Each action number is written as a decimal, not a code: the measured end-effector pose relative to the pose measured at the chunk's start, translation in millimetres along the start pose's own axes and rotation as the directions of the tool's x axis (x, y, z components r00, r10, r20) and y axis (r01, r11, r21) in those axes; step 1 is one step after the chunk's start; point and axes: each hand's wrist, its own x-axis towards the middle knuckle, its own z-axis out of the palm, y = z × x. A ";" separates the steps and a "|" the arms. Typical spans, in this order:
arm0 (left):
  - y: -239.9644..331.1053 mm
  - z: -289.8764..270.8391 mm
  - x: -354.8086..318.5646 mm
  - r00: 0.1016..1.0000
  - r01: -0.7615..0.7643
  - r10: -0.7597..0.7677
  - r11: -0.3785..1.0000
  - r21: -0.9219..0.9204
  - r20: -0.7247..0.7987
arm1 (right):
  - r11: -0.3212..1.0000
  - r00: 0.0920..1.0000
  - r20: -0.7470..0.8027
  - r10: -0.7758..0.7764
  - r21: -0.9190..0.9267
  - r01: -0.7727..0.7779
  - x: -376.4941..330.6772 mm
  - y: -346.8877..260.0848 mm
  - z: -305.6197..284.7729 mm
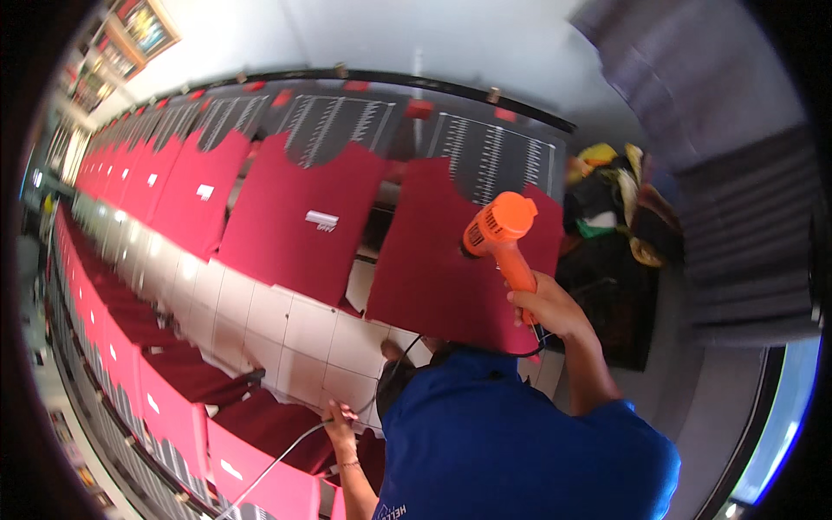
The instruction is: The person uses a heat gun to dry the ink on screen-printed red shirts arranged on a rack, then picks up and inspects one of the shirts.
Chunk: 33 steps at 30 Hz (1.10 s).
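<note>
My right hand [552, 305] is closed round the handle of an orange heat gun [510, 218]. Its dark nozzle points left and down, just above a maroon shirt panel [425, 260] with a curved neckline. That panel lies on a dark grey board [520, 156] marked with white ruled lines; the heat gun hides part of the cloth. Low on my left, my left hand [340, 423] pinches a grey cable [277, 461]. The cable runs off toward the lower left, and a dark stretch of it loops up toward my body.
More maroon panels, such as one with a small white print [295, 225], lie in a long row leftward. Across a tiled aisle [303, 347] stands a second row [260, 451]. Right of me are a pile of cloths and bags [607, 204] and a grey curtain [711, 113].
</note>
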 end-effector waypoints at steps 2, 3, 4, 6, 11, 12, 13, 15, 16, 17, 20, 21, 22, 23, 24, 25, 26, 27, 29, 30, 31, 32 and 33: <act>22.7 10.4 59.3 1.000 -0.025 0.025 0.999 0.048 0.008 | 0.998 0.992 -0.123 0.026 0.051 -0.019 -19.1 7.7 -13.7; 40.5 18.1 84.8 0.999 -0.036 0.037 0.994 0.100 -0.014 | 0.997 0.987 -0.155 0.050 0.065 -0.041 -26.1 10.3 -18.8; 46.6 14.1 117.0 0.996 -0.091 0.088 0.988 0.127 0.027 | 0.995 0.980 -0.184 0.074 0.080 -0.061 -31.6 13.0 -21.0; 77.7 26.5 173.7 0.996 -0.079 0.076 0.996 0.051 0.055 | 0.986 0.950 -0.298 0.096 0.161 -0.050 -39.3 21.4 -18.2; 119.8 49.8 280.8 0.985 -0.022 0.038 0.995 0.100 -0.166 | 0.967 0.901 -0.397 0.173 0.243 -0.078 -39.0 32.4 -3.0; 126.6 59.3 293.3 0.971 -0.003 0.034 0.991 0.132 -0.235 | 0.968 0.879 -0.458 0.136 0.250 -0.019 -37.5 32.7 4.7; 131.4 68.9 303.9 0.951 0.018 0.033 0.987 0.162 -0.306 | 0.975 0.873 -0.472 0.124 0.220 -0.019 -34.6 34.6 8.1; 137.1 84.5 318.4 0.934 -0.048 0.083 0.993 0.109 -0.347 | 0.986 0.867 -0.488 0.104 0.166 -0.025 -28.0 40.8 13.7; 130.8 84.0 334.4 0.904 -0.107 0.169 0.979 0.174 -0.392 | 0.978 0.862 -0.485 0.145 0.200 -0.053 -28.2 38.6 14.6; 125.7 83.2 339.1 0.890 -0.098 0.162 0.981 0.170 -0.426 | 0.975 0.859 -0.486 0.163 0.210 -0.066 -28.4 35.0 16.1; 120.6 90.8 350.6 0.836 -0.067 0.184 0.970 0.236 -0.517 | 0.974 0.851 -0.498 0.167 0.217 -0.064 -26.2 27.6 21.1; 120.2 90.3 352.9 0.833 -0.051 0.166 0.973 0.226 -0.528 | 0.977 0.849 -0.507 0.149 0.206 -0.049 -25.0 26.4 24.1; 120.0 90.0 354.9 0.829 -0.035 0.148 0.976 0.215 -0.539 | 0.980 0.847 -0.516 0.132 0.194 -0.034 -23.9 26.1 26.4; 119.7 89.2 356.4 0.825 -0.018 0.130 0.979 0.204 -0.550 | 0.979 0.837 -0.529 0.140 0.203 -0.035 -23.6 26.8 28.3; 122.2 92.2 354.3 0.816 -0.020 0.132 0.979 0.201 -0.562 | 0.977 0.827 -0.543 0.146 0.210 -0.034 -23.2 28.1 29.5; 124.4 95.2 351.6 0.820 -0.014 0.119 0.982 0.189 -0.559 | 0.975 0.817 -0.557 0.152 0.218 -0.033 -22.6 28.9 29.6; 126.9 97.0 348.3 0.824 -0.007 0.107 0.984 0.178 -0.556 | 0.975 0.822 -0.548 0.155 0.218 -0.039 -22.9 27.3 29.0; 131.1 99.4 343.0 0.828 0.000 0.094 0.986 0.167 -0.553 | 0.975 0.827 -0.539 0.160 0.219 -0.046 -24.4 25.2 29.0; 138.9 103.6 333.8 0.843 -0.016 0.118 0.981 0.194 -0.525 | 0.973 0.829 -0.536 0.160 0.225 -0.042 -25.0 27.1 28.5; 140.9 104.1 331.0 0.848 -0.025 0.130 0.978 0.206 -0.514 | 0.973 0.827 -0.540 0.155 0.230 -0.032 -25.3 28.8 28.5; 138.5 100.4 335.1 0.850 -0.003 0.128 0.971 0.240 -0.510 | 0.972 0.826 -0.544 0.150 0.234 -0.022 -25.4 30.2 28.1; 134.9 94.0 342.9 0.852 0.019 0.127 0.962 0.273 -0.507 | 0.972 0.827 -0.541 0.155 0.233 -0.030 -25.1 30.8 27.3; 134.1 91.4 344.8 0.855 0.045 0.123 0.951 0.307 -0.505 | 0.972 0.828 -0.537 0.162 0.230 -0.042 -24.4 30.6 27.1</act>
